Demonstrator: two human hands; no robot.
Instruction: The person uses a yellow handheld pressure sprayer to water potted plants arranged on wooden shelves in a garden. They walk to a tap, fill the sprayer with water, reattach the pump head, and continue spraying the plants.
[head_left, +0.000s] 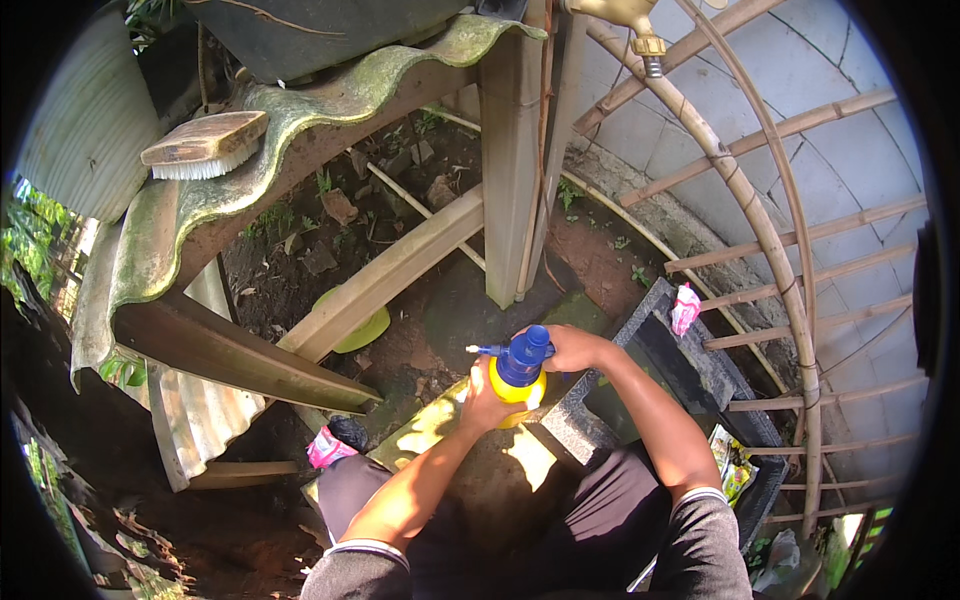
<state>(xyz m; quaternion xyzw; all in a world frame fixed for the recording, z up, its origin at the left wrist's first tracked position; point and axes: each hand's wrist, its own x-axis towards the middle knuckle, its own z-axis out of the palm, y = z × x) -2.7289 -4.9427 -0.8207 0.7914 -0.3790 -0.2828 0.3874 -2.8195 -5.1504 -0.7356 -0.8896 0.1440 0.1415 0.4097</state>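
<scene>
A pump spray bottle (517, 375) with a yellow tank and a blue pump head stands upright between my hands, its nozzle pointing left. My left hand (484, 397) is wrapped around the left side of the yellow tank. On the far right side, my right hand (570, 347) is at the blue head and handle; its fingers are partly hidden behind the bottle. Below lies a sunlit slab (495, 457) between my knees.
A wooden scrub brush (206, 142) rests on a mossy corrugated sheet (289, 124). Concrete posts and a beam (390, 270) stand ahead, with a green bowl (364, 330) behind. A dark stone-like basin (585, 420), pink packets (686, 309) and a bamboo lattice (765, 225) are right. A brass tap (649, 45) hangs above.
</scene>
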